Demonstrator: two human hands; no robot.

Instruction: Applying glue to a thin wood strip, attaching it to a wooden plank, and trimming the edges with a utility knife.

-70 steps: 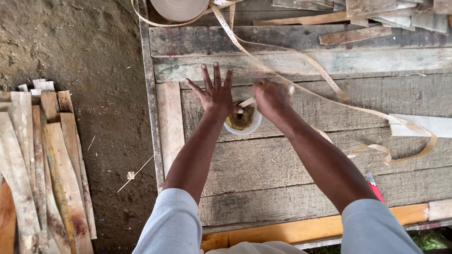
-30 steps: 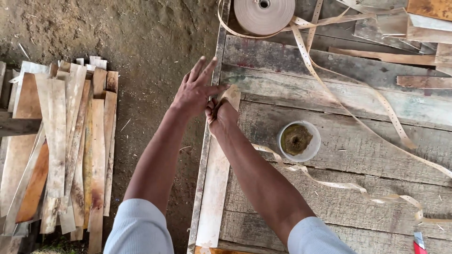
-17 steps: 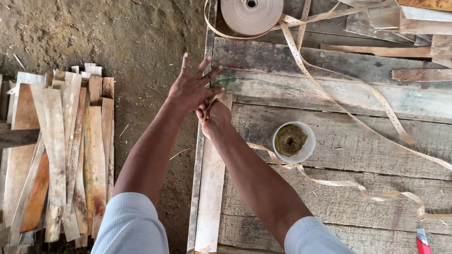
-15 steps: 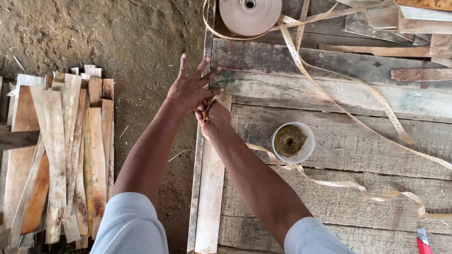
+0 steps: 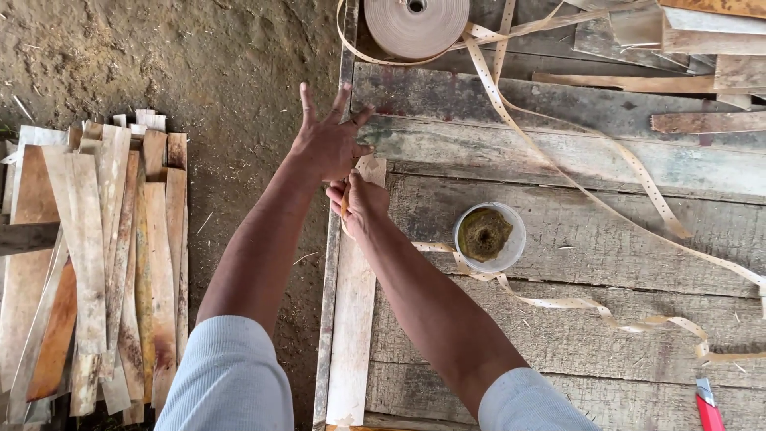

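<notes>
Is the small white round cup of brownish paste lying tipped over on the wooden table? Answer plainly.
No, the small white round cup stands upright on the wooden table, its open mouth showing the brownish paste inside.

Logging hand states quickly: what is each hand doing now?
Left hand: open, fingers spread, over the tape end.
Right hand: closed on the perforated tape.

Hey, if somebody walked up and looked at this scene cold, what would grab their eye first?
Probably the two hands meeting at the left edge of the wooden table: the left hand with fingers spread, the right hand closed on the end of a perforated tan strip. Next, the big roll of strip at the table's far edge and the white cup of brownish stuff mid-table. On the dirt to the left lies a pile of thin wood slats.
</notes>
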